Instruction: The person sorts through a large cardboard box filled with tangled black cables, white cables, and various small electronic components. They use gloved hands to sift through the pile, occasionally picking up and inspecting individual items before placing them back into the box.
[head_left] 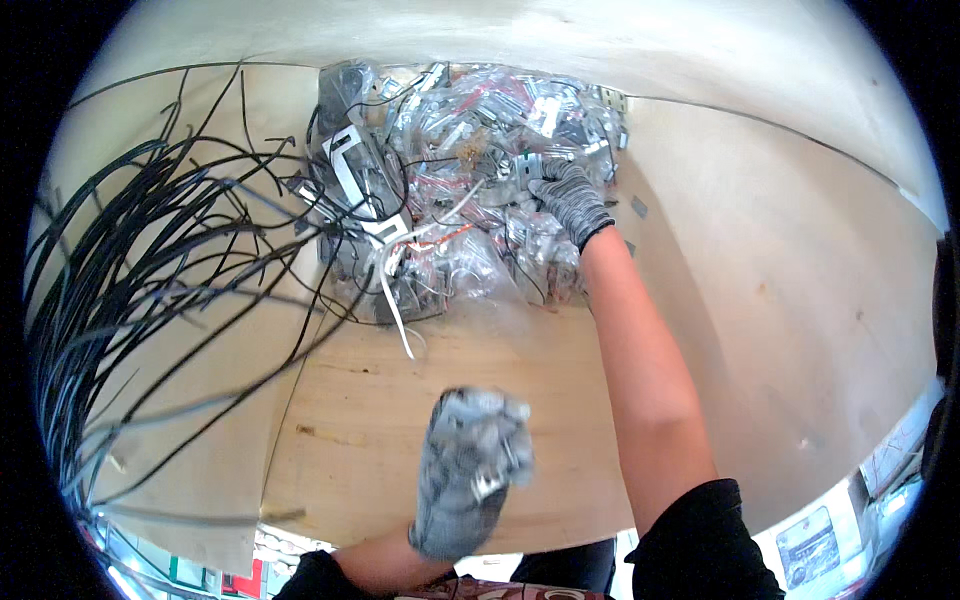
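Observation:
Near the front of the wooden table, my left hand (450, 500), in a grey knit glove, is closed around a bunch of small silvery metal parts (490, 460). Motion blurs them, so their exact kind cannot be told. My right hand (575, 200), in a matching glove, reaches far forward to the right side of a heap of clear plastic bags (480, 270) filled with metal pieces. Its fingers close on a small whitish piece with a green mark (527, 168); the fingertips are partly hidden among the bags.
A thick bundle of black cables (70, 330) fans in from the left, its loose ends reaching the heap. A long white slotted bracket (355, 180) and a white strip (392, 300) lie among the bags. Pale board walls (780, 300) enclose the wooden tabletop (350, 440).

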